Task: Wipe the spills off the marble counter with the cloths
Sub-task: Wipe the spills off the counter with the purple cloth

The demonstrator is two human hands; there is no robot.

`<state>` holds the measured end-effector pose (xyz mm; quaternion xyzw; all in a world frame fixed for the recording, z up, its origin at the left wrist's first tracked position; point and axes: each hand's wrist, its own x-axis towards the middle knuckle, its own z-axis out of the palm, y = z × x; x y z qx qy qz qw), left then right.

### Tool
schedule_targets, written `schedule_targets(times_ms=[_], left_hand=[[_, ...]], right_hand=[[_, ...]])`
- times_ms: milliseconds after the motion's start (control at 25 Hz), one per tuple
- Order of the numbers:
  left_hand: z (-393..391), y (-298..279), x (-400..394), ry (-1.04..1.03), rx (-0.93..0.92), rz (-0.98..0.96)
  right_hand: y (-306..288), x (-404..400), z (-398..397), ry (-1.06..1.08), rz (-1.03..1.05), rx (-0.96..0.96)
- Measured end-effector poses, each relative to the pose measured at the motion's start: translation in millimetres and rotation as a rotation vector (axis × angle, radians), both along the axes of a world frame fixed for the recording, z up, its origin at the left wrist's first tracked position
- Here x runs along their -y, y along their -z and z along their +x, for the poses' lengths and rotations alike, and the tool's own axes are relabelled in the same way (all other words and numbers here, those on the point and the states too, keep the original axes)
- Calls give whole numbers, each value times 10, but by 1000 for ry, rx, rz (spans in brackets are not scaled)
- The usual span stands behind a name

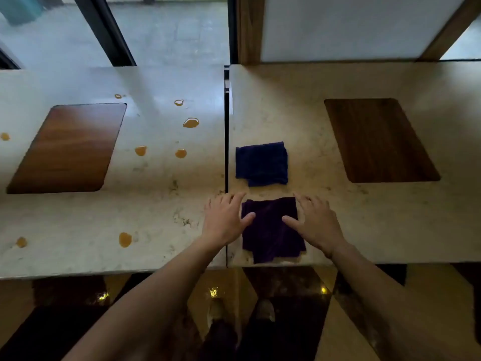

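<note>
Left hand (224, 219) and right hand (313, 222), fingers spread flat, flank the purple cloth (272, 230) on the marble counter (156, 204). Blue cloth (261, 163) just beyond; orange spills (191, 123) to the left.

Marble counter (145, 204), two slabs with a seam. Left slab: orange spills (191, 123). Right slab: blue cloth (261, 163), purple cloth (270, 230) just beside near edge.

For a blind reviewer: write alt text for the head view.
Both open hands, left hand and right hand, reach for a folded purple cloth on the marble counter. A blue cloth lies beyond it; orange spills dot the left slab.
</note>
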<state>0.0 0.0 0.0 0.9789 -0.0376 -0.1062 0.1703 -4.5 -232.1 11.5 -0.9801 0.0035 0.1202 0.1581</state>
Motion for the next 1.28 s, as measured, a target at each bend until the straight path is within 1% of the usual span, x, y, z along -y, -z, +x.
schedule_targets(times_ms=[80, 160, 280, 440, 600, 640, 720, 760, 800, 1040, 1160, 1280], left_hand=[[147, 159, 82, 53, -46, 27], [215, 271, 115, 59, -110, 29], [243, 400, 137, 33, -116, 0], [289, 345, 165, -27, -153, -85], [123, 198, 129, -125, -98, -276], [65, 97, 96, -144, -113, -351], [-58, -81, 53, -173, -207, -547], [-126, -174, 18, -191, -234, -616], [-202, -248, -27, -210, -227, -665], [-471, -644, -504, -349, -17, -765], [-546, -736, -884, -361, 53, -729], [-614, -707, -1273, -343, 59, -733]], right_hand=[[179, -20, 150, -1, -28, -46], [295, -29, 225, 6, 16, -87], [452, -47, 219, 47, 122, -25], [421, -86, 264, 138, 249, 19], [222, -64, 208, 237, 531, -40], [130, -53, 186, 228, 584, -54], [3, -58, 166, 202, 671, -81], [-80, -82, 163, 181, 720, -92], [-170, -119, 151, 154, 765, -96], [-574, -672, 118, -23, 906, -59], [-692, -1065, 38, -69, 954, -71], [-713, -1429, -63, -81, 935, -61]])
